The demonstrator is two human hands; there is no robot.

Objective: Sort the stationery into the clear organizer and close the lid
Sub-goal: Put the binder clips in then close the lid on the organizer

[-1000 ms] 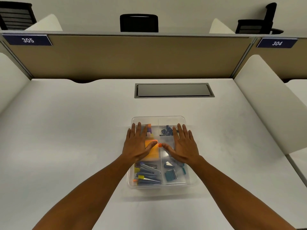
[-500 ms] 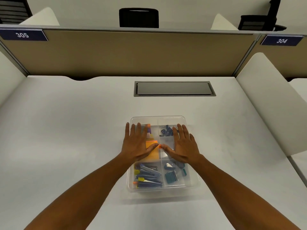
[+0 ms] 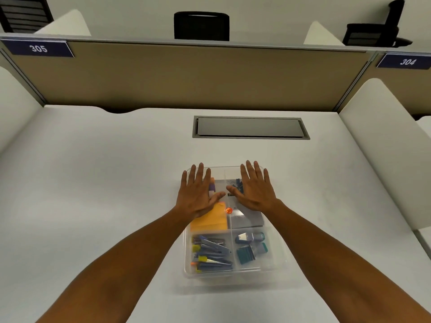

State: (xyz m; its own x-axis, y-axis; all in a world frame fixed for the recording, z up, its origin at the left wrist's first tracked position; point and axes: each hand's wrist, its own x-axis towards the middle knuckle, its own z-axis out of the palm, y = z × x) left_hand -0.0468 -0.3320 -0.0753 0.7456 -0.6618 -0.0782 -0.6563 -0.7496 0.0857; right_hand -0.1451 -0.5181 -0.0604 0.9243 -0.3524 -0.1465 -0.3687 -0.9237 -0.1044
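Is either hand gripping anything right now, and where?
Nothing is gripped. The left hand and right hand lie flat, fingers straight, on the far half of the clear organizer's lid.

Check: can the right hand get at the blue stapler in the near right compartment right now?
Probably not directly: the right hand lies flat on the clear lid, which seems to cover the stapler. The lid must come off first.

White desk (image 3: 93,183), with a grey cable hatch (image 3: 250,127) set flush near its far edge. Tan partition (image 3: 186,75) along the back; white side dividers at left (image 3: 14,108) and right (image 3: 384,145). Blue number plates: "305" (image 3: 38,48) at upper left, "304" (image 3: 407,62) at upper right. Black office chairs beyond the partition: left (image 3: 23,15), centre (image 3: 201,26), right (image 3: 377,31).
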